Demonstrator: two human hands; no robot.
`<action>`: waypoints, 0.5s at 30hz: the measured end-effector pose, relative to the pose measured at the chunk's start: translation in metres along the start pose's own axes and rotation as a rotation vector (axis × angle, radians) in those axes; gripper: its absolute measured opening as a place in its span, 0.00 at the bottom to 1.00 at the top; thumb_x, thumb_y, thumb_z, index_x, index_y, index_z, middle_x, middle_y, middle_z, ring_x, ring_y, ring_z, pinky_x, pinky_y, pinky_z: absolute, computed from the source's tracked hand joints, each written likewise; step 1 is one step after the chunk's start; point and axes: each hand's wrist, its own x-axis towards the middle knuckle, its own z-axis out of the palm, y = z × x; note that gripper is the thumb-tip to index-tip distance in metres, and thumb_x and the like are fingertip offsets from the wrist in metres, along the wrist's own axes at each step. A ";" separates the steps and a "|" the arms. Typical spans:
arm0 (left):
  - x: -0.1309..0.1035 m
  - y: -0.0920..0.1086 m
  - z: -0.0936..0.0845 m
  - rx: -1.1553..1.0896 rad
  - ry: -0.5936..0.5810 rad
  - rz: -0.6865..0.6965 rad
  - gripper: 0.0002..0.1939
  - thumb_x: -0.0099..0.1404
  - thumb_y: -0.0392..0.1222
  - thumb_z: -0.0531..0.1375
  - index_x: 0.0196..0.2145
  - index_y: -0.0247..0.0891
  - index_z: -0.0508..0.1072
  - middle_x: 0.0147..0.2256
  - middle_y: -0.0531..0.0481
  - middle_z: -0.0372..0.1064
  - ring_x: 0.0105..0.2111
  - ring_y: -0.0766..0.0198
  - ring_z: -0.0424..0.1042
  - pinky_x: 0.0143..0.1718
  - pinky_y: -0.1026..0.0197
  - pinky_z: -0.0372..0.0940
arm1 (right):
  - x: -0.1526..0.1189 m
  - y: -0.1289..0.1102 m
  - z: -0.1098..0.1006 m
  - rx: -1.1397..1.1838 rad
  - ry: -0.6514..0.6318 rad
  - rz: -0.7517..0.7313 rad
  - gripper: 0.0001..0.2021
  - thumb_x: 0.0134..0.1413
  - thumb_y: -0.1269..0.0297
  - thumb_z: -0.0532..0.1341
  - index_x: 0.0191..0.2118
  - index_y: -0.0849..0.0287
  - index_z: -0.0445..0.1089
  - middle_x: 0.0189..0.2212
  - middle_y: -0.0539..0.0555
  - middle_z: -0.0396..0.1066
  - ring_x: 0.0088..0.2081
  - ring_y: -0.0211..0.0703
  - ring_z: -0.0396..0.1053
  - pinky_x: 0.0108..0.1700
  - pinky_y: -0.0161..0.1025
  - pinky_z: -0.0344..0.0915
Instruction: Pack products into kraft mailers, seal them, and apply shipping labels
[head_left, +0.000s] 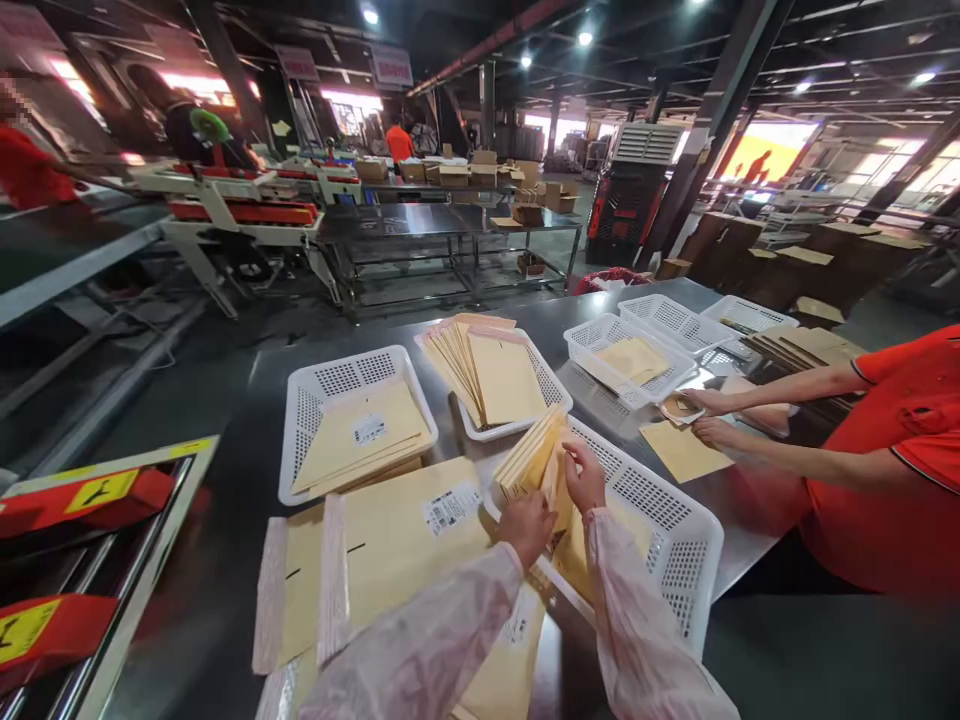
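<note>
My left hand is closed on the near side of a yellow-brown envelope standing upright in a white perforated basket. My right hand has its fingers curled on the far edge of the same envelope. Several more envelopes stand packed together just left of my fingers. Under my right forearm, another envelope lies in the basket, partly hidden. Left of my hands, a large envelope with a white barcode label lies flat, its flap strip facing left, over another one.
A white basket with labelled envelopes stands at left, another with fanned envelopes behind my hands. More baskets stand farther right. A co-worker's hands handle a small item over an envelope. A roller conveyor is at lower left.
</note>
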 end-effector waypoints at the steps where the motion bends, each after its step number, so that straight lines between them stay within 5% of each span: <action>1: 0.001 0.001 0.003 -0.016 0.002 0.001 0.09 0.64 0.40 0.54 0.34 0.41 0.75 0.35 0.39 0.72 0.41 0.48 0.73 0.43 0.49 0.59 | 0.010 -0.005 -0.001 0.005 -0.033 -0.049 0.19 0.61 0.66 0.47 0.47 0.61 0.73 0.47 0.62 0.74 0.51 0.48 0.69 0.53 0.48 0.68; 4: -0.001 0.003 -0.001 -0.081 0.012 0.042 0.11 0.65 0.39 0.52 0.33 0.41 0.75 0.38 0.39 0.71 0.43 0.48 0.72 0.46 0.50 0.60 | 0.035 -0.020 -0.003 0.002 -0.228 -0.234 0.17 0.56 0.71 0.52 0.46 0.57 0.75 0.47 0.57 0.76 0.51 0.46 0.69 0.56 0.46 0.65; 7: -0.020 -0.005 -0.029 -0.255 0.122 0.031 0.10 0.65 0.42 0.52 0.37 0.43 0.73 0.39 0.42 0.71 0.42 0.50 0.71 0.45 0.52 0.62 | 0.050 -0.031 -0.006 -0.056 -0.445 -0.375 0.15 0.54 0.72 0.56 0.43 0.56 0.77 0.43 0.55 0.78 0.48 0.46 0.71 0.54 0.45 0.63; 12: -0.063 -0.052 -0.105 -0.599 0.559 -0.351 0.14 0.64 0.55 0.52 0.35 0.43 0.64 0.27 0.54 0.65 0.30 0.58 0.69 0.33 0.56 0.66 | 0.055 -0.043 -0.012 -0.214 -0.527 -0.368 0.11 0.58 0.66 0.59 0.43 0.58 0.77 0.44 0.58 0.77 0.49 0.51 0.68 0.55 0.49 0.57; 13: -0.068 -0.063 -0.114 -0.678 0.592 -0.428 0.16 0.63 0.58 0.53 0.37 0.43 0.63 0.27 0.54 0.67 0.31 0.58 0.71 0.33 0.56 0.67 | 0.054 -0.047 -0.010 -0.235 -0.523 -0.364 0.12 0.57 0.66 0.59 0.45 0.57 0.76 0.46 0.59 0.76 0.51 0.52 0.67 0.56 0.51 0.55; 15: -0.074 -0.084 -0.119 -0.860 0.481 -0.512 0.23 0.58 0.61 0.59 0.43 0.42 0.64 0.32 0.52 0.72 0.35 0.55 0.74 0.38 0.52 0.70 | 0.054 -0.055 -0.002 -0.246 -0.523 -0.376 0.16 0.55 0.68 0.60 0.50 0.53 0.74 0.52 0.58 0.72 0.56 0.54 0.63 0.60 0.56 0.49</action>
